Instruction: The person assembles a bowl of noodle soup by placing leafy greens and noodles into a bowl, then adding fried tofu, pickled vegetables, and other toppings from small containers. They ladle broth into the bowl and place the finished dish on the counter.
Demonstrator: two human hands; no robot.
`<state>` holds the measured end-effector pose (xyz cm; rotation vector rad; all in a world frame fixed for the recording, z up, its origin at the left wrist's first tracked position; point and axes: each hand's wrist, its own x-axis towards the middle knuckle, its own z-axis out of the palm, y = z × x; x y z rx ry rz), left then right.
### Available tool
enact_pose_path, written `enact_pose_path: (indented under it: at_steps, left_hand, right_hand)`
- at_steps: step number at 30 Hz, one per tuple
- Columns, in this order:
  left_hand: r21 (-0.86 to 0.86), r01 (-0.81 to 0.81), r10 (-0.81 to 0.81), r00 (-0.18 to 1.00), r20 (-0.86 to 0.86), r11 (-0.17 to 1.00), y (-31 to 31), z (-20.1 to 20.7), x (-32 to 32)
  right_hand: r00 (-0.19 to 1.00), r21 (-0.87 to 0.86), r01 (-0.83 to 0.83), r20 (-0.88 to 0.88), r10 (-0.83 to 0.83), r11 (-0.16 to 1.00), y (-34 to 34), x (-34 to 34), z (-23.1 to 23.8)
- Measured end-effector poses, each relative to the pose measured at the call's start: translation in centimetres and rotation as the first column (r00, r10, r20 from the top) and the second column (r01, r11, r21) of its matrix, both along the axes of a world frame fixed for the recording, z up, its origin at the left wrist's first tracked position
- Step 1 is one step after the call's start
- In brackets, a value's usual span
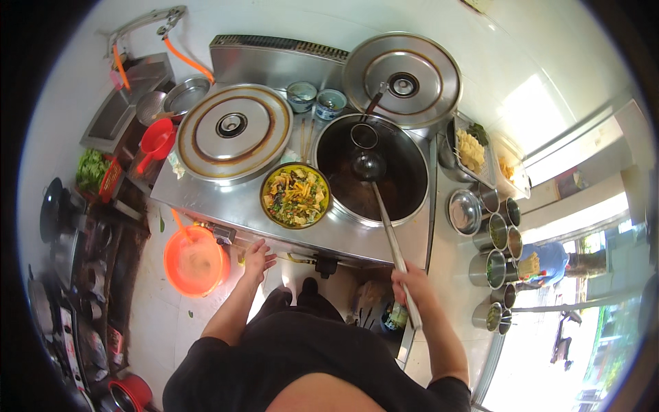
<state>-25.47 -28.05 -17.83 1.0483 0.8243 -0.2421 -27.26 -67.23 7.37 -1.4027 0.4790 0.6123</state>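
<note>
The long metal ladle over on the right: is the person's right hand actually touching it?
Touching. The head view shows the right hand closed around the lower handle of the long metal ladle, with no gap between them.

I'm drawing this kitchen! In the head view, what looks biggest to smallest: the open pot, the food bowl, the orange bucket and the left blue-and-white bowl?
1. Open pot
2. Food bowl and orange bucket: too alike to rank
3. Left blue-and-white bowl

Strong daylight comes from the opening [525,360] at right, which is overexposed; the wall [539,103] shows glare; dark corners, curved edges.
</note>
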Motion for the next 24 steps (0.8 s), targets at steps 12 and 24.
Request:
enact_pose_path:
  at_steps: [12, 24]
  left_hand:
    - [-0.025, -0.057, 0.057, 0.998, -0.026, 0.998, 1.3, 0.1, -2.9]
    - [-0.008, -0.155, 0.154, 0.986, -0.061, 0.988, 0.6, 0.1, -3.3]
  right_hand:
    - [0.802, 0.449, 0.496, -0.564, -0.195, 0.743, -1.5, 17.0, -10.6]
    - [0.891, 0.329, 0.408, -0.345, -0.294, 0.852, -2.8, 21.2, -15.3]
